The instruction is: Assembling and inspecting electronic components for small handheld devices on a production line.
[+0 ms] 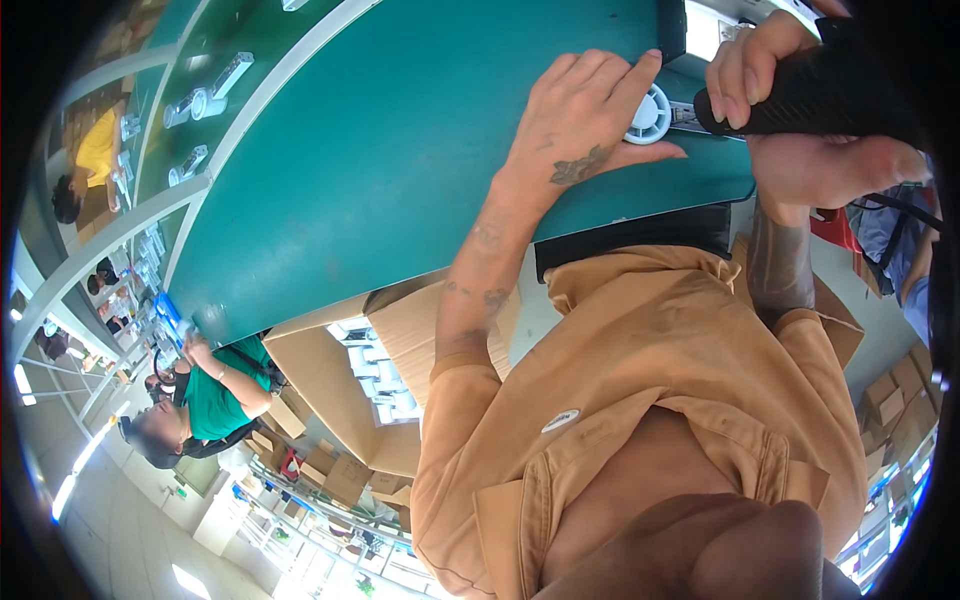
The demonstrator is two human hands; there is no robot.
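My left hand [590, 115] rests on the green bench, its thumb and forefinger closed around a white round part [650, 114] with slots or spokes on its face. In my right hand [775, 95] is a bulky black handheld tool [835, 95] with a ribbed body; its exact kind does not show. A silvery piece [686, 116] lies between the round part and the tool's near end. Whether the tool touches it, I cannot tell. Part of the right hand is hidden behind the tool.
The green bench [380, 150] stretches off to the left. Beside it an open cardboard box [310, 385] holds several white parts [380, 375]. White pieces [208, 100] lie on another green surface beyond a pale rail. A co-worker in green [225, 390] sits at left; another person [915, 270] is at right.
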